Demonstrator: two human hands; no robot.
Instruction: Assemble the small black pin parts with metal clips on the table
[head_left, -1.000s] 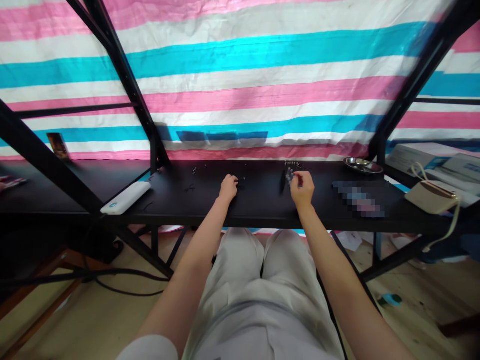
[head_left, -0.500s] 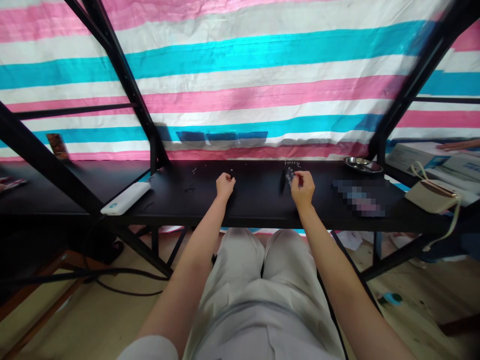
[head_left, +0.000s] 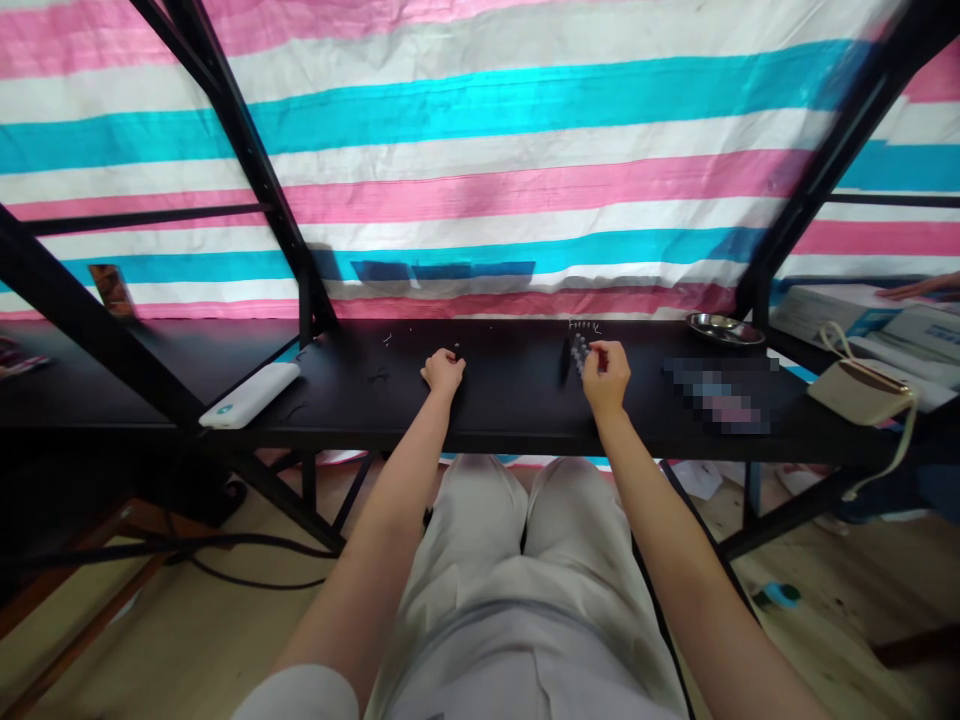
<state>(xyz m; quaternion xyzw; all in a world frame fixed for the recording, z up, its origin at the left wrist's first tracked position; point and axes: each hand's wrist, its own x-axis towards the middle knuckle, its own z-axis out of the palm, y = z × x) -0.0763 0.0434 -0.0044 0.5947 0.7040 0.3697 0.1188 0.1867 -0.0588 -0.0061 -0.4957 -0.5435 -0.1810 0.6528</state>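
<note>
My left hand [head_left: 444, 371] is over the black tabletop [head_left: 517, 385], its fingers curled together and pointing down. A tiny pale piece [head_left: 457, 346] shows just beyond its fingertips; whether anything is between them is hidden. Further right, my right hand [head_left: 606, 374] is closed in a pinch at the edge of a bumpy, greyish, see-through strip [head_left: 578, 352], tilted beside the fingers. A narrow dark shape [head_left: 565, 362] lies left of this strip. Behind it, a row of small whitish pieces [head_left: 584, 326] runs along the table's far edge.
A white power bank-like block [head_left: 251, 396] lies at left, near thin dark bits [head_left: 377, 376]. At right are a shiny metal dish [head_left: 725, 329], a blurred-out patch [head_left: 716, 392] and a cream handbag [head_left: 861, 390]. Black frame posts [head_left: 255, 170] flank the table; another person's hand [head_left: 919, 288] rests on boxes.
My left hand has shifted slightly left and turned, showing more of its back with the fingers lower. My right hand and the bumpy strip have stayed in place.
</note>
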